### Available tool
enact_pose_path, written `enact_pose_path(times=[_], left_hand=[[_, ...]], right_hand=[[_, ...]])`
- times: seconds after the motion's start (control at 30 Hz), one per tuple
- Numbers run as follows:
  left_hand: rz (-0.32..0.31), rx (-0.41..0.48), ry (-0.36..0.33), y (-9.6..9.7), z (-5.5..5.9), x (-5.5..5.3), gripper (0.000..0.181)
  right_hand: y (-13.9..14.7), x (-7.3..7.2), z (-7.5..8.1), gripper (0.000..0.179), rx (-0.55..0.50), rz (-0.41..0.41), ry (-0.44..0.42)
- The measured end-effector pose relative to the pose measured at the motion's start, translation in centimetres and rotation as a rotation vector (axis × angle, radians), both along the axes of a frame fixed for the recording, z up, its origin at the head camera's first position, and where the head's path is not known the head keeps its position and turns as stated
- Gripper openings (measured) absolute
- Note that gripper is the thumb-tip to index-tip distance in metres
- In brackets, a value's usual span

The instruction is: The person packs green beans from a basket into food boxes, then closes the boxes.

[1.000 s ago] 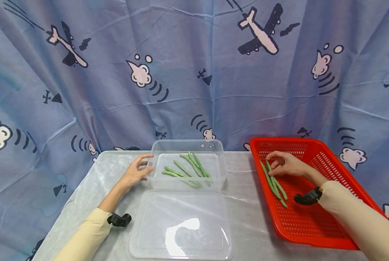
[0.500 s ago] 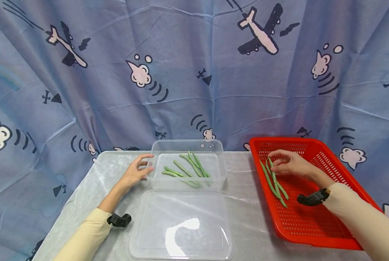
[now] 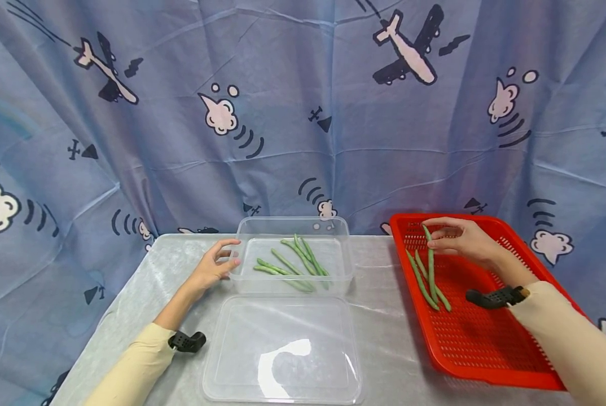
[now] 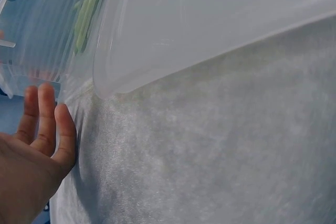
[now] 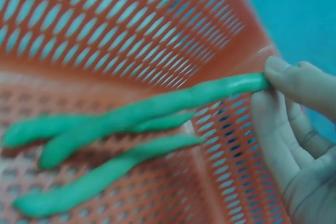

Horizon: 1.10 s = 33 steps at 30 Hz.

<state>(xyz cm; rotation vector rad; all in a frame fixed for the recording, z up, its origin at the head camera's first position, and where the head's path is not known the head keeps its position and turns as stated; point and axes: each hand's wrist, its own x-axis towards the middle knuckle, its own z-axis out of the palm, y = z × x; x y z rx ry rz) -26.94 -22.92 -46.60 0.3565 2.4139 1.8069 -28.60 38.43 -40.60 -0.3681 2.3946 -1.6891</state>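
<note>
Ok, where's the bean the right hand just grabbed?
In the head view, the bean hangs from the right hand, over the red basket's far left corner, above two loose beans.

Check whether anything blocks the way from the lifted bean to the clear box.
Nothing visible does. The right hand pinches a green bean above the red basket; bare table lies between it and the open clear box.

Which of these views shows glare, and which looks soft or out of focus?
Head view: sharp, with a white glare patch on the clear lid. Left wrist view: the clear box is hazy, the beans inside a green smear. Right wrist view: the held green bean and red basket look soft.
</note>
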Motion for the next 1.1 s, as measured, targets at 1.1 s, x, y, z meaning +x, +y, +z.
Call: enact_pose_path(times=[1.1], left_hand=[[0.015, 0.013, -0.012, 0.0, 0.0, -0.2, 0.050]], right_hand=[[-4.5, -2.1, 6.7, 0.046, -0.319, -0.070, 0.039]])
